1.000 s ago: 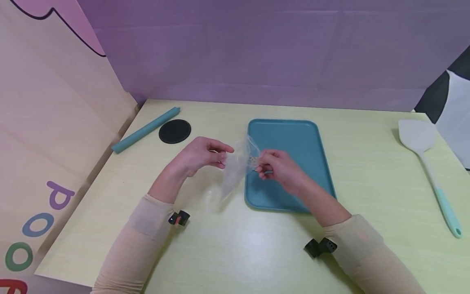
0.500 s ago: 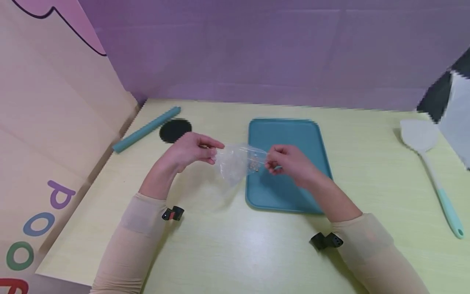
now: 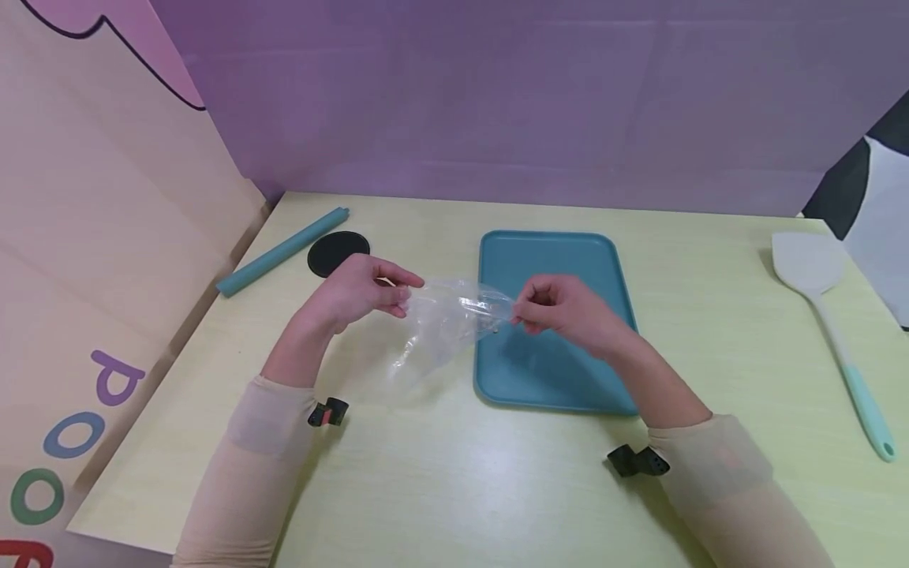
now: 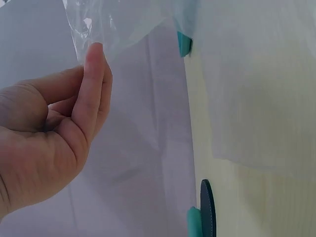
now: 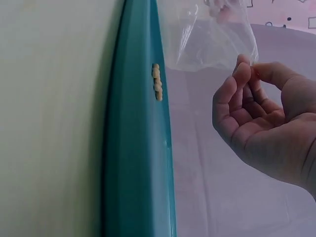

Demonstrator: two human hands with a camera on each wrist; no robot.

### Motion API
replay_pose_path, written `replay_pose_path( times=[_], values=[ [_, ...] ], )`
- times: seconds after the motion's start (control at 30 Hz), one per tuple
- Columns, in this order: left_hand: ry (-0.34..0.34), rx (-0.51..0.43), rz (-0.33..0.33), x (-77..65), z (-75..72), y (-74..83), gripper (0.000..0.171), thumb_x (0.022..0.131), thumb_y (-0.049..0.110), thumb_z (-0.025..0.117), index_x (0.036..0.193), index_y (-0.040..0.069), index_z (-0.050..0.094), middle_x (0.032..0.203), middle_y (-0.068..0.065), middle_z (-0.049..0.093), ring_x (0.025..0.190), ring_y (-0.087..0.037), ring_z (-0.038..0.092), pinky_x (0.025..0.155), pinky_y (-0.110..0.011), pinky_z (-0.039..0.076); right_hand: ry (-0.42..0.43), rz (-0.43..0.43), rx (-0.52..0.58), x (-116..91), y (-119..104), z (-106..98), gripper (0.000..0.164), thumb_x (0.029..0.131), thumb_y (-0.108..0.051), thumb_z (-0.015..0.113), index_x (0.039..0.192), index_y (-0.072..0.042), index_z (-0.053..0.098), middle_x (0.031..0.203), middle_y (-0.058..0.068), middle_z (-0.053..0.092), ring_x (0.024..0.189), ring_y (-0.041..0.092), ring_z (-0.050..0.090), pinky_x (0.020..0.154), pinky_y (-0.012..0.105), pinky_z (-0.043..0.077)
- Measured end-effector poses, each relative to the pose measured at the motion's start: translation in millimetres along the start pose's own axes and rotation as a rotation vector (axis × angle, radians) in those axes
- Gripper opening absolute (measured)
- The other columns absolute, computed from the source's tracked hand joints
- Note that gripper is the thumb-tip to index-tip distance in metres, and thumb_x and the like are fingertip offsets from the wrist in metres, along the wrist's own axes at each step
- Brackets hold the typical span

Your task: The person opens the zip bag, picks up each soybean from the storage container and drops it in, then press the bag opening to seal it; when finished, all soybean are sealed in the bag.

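A clear, thin plastic bag (image 3: 443, 323) is stretched between my two hands above the left edge of a blue-green tray (image 3: 550, 256). At one end my left hand (image 3: 362, 290) pinches the film between thumb and fingers. The opposite corner is pinched by my right hand (image 3: 564, 309), which is over the tray. In the right wrist view, a small cluster of tan, nut-like pieces (image 5: 157, 82) sits on the tray (image 5: 131, 148) beneath the bag. From the head camera, the bag mostly covers those pieces.
A blue-green roll or rod (image 3: 284, 251) lies at the back left beside a black round disc (image 3: 338, 252). At the far right is a long spatula (image 3: 809, 260) with a mint handle. A purple backdrop (image 3: 497, 102) stands behind the table (image 3: 426, 489).
My hands have drawn apart, the left going left and the right going right. The bag between them is pulled out more sideways. The tan pieces have become harder to see from the head.
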State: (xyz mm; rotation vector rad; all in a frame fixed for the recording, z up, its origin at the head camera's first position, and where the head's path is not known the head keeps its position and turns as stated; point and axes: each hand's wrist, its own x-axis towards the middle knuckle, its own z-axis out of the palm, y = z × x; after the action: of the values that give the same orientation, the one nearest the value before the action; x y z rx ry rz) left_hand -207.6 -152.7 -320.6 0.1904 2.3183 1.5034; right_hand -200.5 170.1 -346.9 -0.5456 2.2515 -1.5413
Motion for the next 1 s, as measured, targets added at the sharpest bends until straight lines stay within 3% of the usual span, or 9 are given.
replay_pose_path(
  times=[0.17, 0.43, 0.77, 1.0],
  values=[
    [0.002, 0.021, -0.01, -1.1, 2.4, -0.7, 0.028, 0.095, 0.003, 0.069, 0.124, 0.001, 0.071, 0.124, -0.018, 0.066, 0.093, -0.037, 0.07, 0.089, -0.04, 0.057, -0.002, 0.009, -0.003, 0.9, 1.2, 7.8, 0.017, 0.1, -0.013, 0.066, 0.096, 0.003, 0.068, 0.094, 0.027, 0.068, 0.082, 0.043, 0.061, 0.082, 0.046, 0.056],
    [-0.022, 0.013, 0.036, 0.0, 14.1, 3.1, 0.034, 0.093, 0.0, 0.071, 0.126, -0.003, 0.068, 0.117, -0.017, 0.07, 0.102, -0.036, 0.068, 0.091, -0.049, 0.055, -0.038, 0.029, -0.032, 2.7, 3.8, 16.0, 0.014, 0.1, -0.014, 0.065, 0.099, 0.0, 0.068, 0.101, 0.024, 0.07, 0.084, 0.04, 0.064, 0.081, 0.037, 0.058],
    [-0.079, 0.056, 0.042, 4.7, 27.7, 1.1, 0.03, 0.095, 0.0, 0.066, 0.125, 0.0, 0.071, 0.118, -0.018, 0.07, 0.097, -0.022, 0.068, 0.099, -0.042, 0.051, -0.099, 0.054, -0.05, 3.1, 6.9, 19.8, 0.011, 0.101, -0.011, 0.063, 0.1, -0.001, 0.067, 0.099, 0.015, 0.071, 0.085, 0.033, 0.064, 0.08, 0.036, 0.057],
    [-0.041, 0.147, 0.041, 3.4, 29.0, 4.1, 0.028, 0.096, 0.003, 0.066, 0.124, 0.003, 0.072, 0.122, -0.016, 0.069, 0.102, -0.023, 0.067, 0.096, -0.038, 0.052, -0.1, 0.106, -0.092, 2.7, 4.7, 13.4, 0.022, 0.104, -0.021, 0.06, 0.106, 0.001, 0.067, 0.103, 0.018, 0.07, 0.09, 0.034, 0.066, 0.082, 0.04, 0.055]
  ],
)
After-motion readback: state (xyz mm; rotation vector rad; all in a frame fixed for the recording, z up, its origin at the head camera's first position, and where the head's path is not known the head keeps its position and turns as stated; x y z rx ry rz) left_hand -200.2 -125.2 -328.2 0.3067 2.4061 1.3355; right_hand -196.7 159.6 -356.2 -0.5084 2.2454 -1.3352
